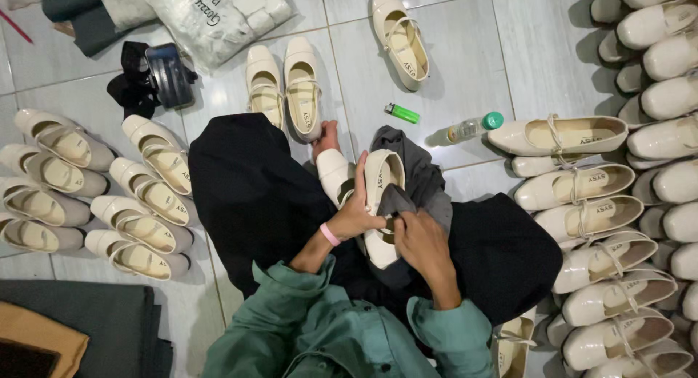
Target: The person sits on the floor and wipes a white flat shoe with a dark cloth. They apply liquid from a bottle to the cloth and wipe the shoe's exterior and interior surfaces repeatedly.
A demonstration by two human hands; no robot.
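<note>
A floor (465, 51) of large pale grey tiles with thin grout lines fills the view, and a person sits on it, legs under a wide black garment (247, 196) that spreads across the centre. Along the whole edge at 3 o'clock, cream flat shoes (582, 203) with thin straps lie packed in rows, some overlapping. A second group of the same cream shoes (94, 196) lies at 9 o'clock, in loose pairs, toes pointing up and left. At 7 o'clock a dark folded cloth (109, 312) covers the floor, with a tan piece on top of it at the corner. At 11 o'clock sits a clear plastic bag (218, 14) of white items, beside a black strap bundle (149, 76).

One pair of shoes (287, 83) stands just above the lap at 12 o'clock, and a single shoe (400, 36) lies further up toward 1 o'clock.

At the centre, a cream shoe (382, 182) rests on the lap, opening upward. The left hand (356, 214), a pink band at its wrist, is closed around the shoe's side — the right hand (422, 240) pinches a grey cloth (418, 178) against the shoe's heel end.

Smaller still, toward 2 o'clock — a little clear bottle with a green cap (469, 127) lies on its side near a green lighter (402, 113).
</note>
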